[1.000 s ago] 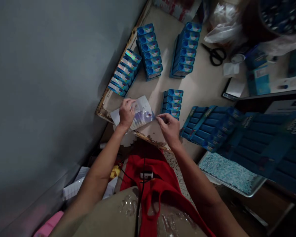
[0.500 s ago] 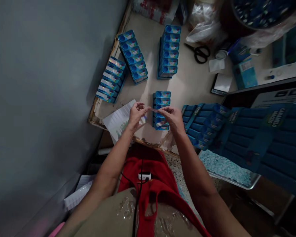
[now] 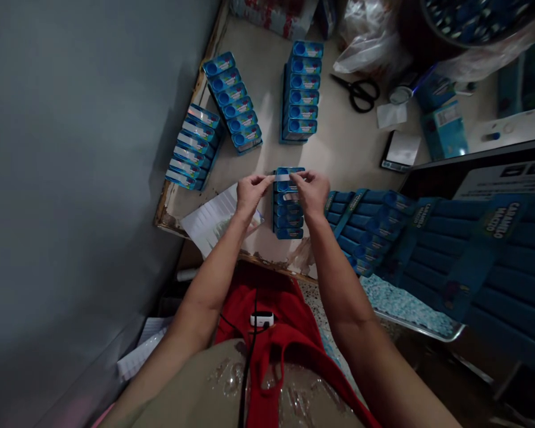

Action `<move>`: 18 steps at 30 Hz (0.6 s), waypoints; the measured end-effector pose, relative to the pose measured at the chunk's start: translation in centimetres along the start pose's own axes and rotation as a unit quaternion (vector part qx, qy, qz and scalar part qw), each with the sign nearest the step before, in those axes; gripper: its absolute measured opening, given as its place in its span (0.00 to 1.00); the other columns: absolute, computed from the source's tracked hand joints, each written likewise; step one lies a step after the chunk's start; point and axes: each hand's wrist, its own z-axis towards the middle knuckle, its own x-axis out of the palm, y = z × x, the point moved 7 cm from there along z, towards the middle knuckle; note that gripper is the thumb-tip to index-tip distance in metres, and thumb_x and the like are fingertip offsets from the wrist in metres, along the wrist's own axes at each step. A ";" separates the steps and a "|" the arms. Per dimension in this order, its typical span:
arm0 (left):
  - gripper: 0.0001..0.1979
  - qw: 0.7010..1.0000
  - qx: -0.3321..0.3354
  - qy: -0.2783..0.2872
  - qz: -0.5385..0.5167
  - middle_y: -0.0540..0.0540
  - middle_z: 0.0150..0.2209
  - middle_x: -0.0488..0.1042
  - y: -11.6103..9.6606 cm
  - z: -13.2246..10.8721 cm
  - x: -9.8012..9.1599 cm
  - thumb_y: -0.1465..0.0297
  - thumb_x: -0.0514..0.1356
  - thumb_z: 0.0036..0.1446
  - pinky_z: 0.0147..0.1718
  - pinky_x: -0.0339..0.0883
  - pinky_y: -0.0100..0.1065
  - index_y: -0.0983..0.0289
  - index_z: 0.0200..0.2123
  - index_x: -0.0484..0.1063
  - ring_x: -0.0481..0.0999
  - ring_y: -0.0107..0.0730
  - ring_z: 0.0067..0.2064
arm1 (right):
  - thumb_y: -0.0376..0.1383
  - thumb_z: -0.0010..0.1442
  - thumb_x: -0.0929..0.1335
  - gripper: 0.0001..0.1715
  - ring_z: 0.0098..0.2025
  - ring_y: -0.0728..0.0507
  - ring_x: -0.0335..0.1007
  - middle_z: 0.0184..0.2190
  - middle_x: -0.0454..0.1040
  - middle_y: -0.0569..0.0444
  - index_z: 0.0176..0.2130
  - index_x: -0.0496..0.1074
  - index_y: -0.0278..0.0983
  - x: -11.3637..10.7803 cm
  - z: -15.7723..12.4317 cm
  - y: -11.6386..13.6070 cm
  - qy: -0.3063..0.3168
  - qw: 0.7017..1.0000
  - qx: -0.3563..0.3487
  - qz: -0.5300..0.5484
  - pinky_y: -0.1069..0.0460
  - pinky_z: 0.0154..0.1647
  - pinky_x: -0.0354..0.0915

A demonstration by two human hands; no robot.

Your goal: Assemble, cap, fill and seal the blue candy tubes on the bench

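My left hand (image 3: 251, 194) and my right hand (image 3: 314, 191) pinch the two ends of a short, pale, shiny strip (image 3: 282, 178), which looks like clear tape or a seal. They stretch it level across the far end of a short row of blue candy boxes (image 3: 289, 223). Whether the strip touches the box under it, I cannot tell. A second pale strip (image 3: 290, 197) hangs by my right fingers, over the same row. Beside my left wrist, a printed white sheet (image 3: 211, 220) lies partly under the forearm.
Further back stand a left row of blue boxes (image 3: 232, 101), a middle row (image 3: 303, 89) and a row with pale strips on top (image 3: 191, 145). Black scissors (image 3: 360, 95) lie right of them. Large stacked blue packs (image 3: 463, 249) crowd the right side, above a tray of wrapped sweets (image 3: 410, 306).
Both hands have moved away from me, from the middle of the near row to its far end. The strip between them now lies flatter over the farthest box.
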 end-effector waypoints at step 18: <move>0.14 0.984 -0.111 -0.122 -0.072 0.51 0.29 0.76 3.2 1.6 0.7 0.67 0.75 0.47 0.30 0.69 0.28 0.64 0.32 0.74 0.74 0.27 0.30 | 0.51 0.45 0.77 0.29 0.46 0.38 0.71 0.38 0.73 0.53 0.38 0.65 0.40 -1.2 2.9 -1.9 -0.053 0.992 0.102 -0.056 0.44 0.49 0.67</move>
